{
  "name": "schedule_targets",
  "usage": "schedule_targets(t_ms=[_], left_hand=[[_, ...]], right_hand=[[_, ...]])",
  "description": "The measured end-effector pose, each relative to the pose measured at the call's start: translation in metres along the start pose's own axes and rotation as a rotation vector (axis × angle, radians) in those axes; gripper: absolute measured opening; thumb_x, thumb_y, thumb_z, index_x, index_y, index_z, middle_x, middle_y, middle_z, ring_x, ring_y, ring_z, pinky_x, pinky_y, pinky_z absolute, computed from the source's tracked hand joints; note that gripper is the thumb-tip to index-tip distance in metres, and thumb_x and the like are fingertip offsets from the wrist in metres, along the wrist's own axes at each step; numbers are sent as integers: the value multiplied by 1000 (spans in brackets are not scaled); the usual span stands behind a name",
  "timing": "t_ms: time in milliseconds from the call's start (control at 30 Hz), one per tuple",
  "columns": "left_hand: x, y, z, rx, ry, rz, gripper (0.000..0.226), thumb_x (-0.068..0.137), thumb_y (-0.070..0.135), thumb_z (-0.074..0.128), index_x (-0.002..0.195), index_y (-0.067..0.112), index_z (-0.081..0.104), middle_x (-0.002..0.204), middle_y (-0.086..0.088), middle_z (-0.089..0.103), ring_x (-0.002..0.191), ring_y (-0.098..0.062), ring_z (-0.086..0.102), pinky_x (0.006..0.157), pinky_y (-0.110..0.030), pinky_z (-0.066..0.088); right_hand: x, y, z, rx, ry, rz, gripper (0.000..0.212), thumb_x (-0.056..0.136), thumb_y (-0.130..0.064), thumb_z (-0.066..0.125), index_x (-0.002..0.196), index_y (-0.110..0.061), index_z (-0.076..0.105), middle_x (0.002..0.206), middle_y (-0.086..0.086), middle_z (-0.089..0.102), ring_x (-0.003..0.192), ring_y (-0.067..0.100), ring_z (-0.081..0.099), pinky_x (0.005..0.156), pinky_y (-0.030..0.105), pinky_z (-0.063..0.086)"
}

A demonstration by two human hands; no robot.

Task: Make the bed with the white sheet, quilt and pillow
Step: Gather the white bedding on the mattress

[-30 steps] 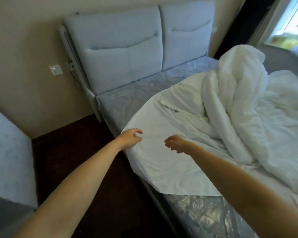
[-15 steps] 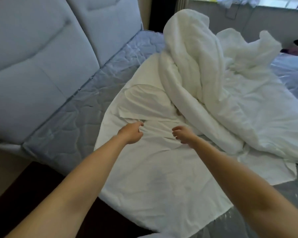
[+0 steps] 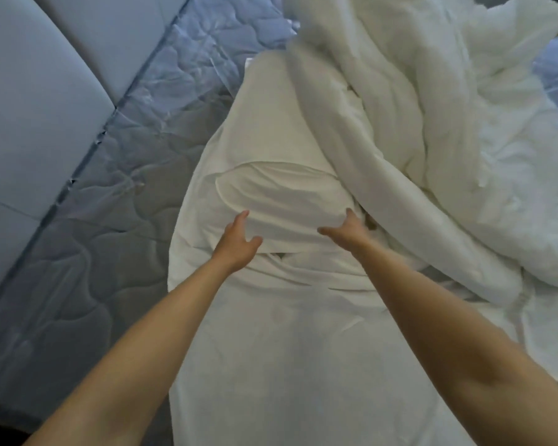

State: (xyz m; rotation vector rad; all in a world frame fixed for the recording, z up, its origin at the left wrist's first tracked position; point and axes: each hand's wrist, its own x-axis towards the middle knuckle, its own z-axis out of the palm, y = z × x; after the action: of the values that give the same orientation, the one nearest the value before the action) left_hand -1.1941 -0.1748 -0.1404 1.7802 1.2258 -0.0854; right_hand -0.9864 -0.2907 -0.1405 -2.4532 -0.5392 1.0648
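Observation:
A white sheet (image 3: 287, 349) lies crumpled down the middle of the bare mattress (image 3: 110, 194). In it rises a rounded, pillow-like white bulge (image 3: 281, 194). The thick white quilt (image 3: 400, 130) is heaped to the right and overlaps the sheet's right edge. My left hand (image 3: 239, 244) has its fingers spread and touches the near left side of the bulge. My right hand (image 3: 347, 231) reaches to the bulge's right end, thumb out to the left; its fingertips lie against the fold where the quilt meets it and are partly hidden.
A padded grey-blue headboard (image 3: 29, 107) runs along the left. The quilted mattress wears a clear plastic cover and shows bare at the left and at the far right (image 3: 554, 69). A strip of dark floor shows at the bottom left.
The view has closed in over the bed. Both hands moved forward from the flat sheet to the rounded bulge, and their fingers have spread out.

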Motion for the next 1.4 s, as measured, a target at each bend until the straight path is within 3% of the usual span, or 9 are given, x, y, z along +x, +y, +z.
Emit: schedule_targets(t_ms=[100,233,367,533,700,833,1033,1167,1400], left_hand=[[31,-36,-19,32,-50,5,70,93,30,55,150,26,15,150,-10,26,134,-28,36,109,-37,35],[55,-81,-45,109,-32,-43,65,94,31,52,149,23,18,148,-7,34,131,-26,41,105,-35,36],[62,-106,-43,99,-93,-158,55,98,40,42,147,19,26,146,-9,40,130,-27,43,103,-33,34],[40,-83,-33,-90,-152,-298,67,97,58,24,134,8,49,138,-13,51,127,-29,45,108,-36,34],[7,-50,-55,-286,-169,-322,74,92,66,23,138,13,44,129,-10,54,119,-28,50,100,-38,36],[-22,-33,-86,-718,-48,-390,89,77,84,27,129,16,52,119,-5,62,110,-26,57,97,-44,42],[-124,17,-89,-819,223,-125,42,92,51,49,101,12,63,106,-9,67,95,-25,63,89,-41,52],[-201,63,-35,-554,347,98,68,83,59,42,102,-1,68,103,-20,69,99,-32,63,92,-45,49],[-416,169,116,-222,371,456,42,100,25,40,107,-9,64,115,-26,64,112,-35,57,91,-31,38]], right_hand=[[41,-22,35,119,105,113,111,70,-58,74,149,-6,15,153,13,27,139,31,32,113,40,30],[61,-41,78,-25,283,118,51,94,-48,47,121,-6,56,126,17,59,116,36,54,95,40,42],[47,-43,96,-202,394,68,47,103,-34,30,108,1,62,111,21,64,105,37,58,85,38,42],[10,-68,92,-147,343,-105,48,102,-34,33,102,2,63,107,22,65,100,37,59,82,37,41],[-53,-123,98,76,226,-269,39,100,-34,41,84,-6,61,91,15,65,84,30,57,71,30,34],[-115,-154,100,180,131,-370,38,98,-31,46,67,-10,50,70,4,54,72,22,51,65,28,32],[-218,-127,53,323,137,-437,42,98,-30,47,60,-12,49,62,1,51,64,21,52,66,34,41],[-293,-55,-13,460,274,-406,41,98,-30,47,59,-19,45,62,-5,45,61,12,44,62,27,35],[-453,138,-121,577,477,-362,34,97,-28,49,92,0,67,85,5,60,80,18,54,73,27,39]])
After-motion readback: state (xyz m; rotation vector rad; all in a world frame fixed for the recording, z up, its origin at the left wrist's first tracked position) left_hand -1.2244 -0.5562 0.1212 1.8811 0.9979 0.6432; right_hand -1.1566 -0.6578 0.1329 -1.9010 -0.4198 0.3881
